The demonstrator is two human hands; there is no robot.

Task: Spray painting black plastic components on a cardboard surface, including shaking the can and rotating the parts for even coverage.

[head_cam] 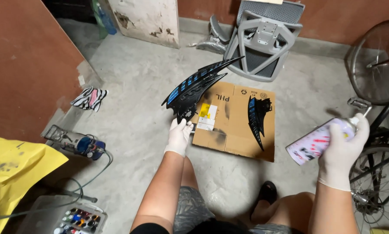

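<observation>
**Two black fairing bits, one spray can**

One glossy black plastic panel with blue stripes [194, 89] is pinched at its base by the white-gloved left hand [178, 135], raised over the flat brown cardboard sheet [237, 130]. Second panel [257, 117] lies there, beside a yellow-white label [207, 115]. Gloved right hand [343, 149] wraps the white-and-pink spray can [317, 142], tilted.

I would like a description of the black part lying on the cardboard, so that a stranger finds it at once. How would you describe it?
Find the flattened brown cardboard sheet on the concrete floor, in front of the overturned grey chair. On its right half lies a narrow, glossy black panel with blue stripes, pointed end toward the person. Unlike the larger similar panel held up by the gloved left hand, it lies untouched.
</observation>
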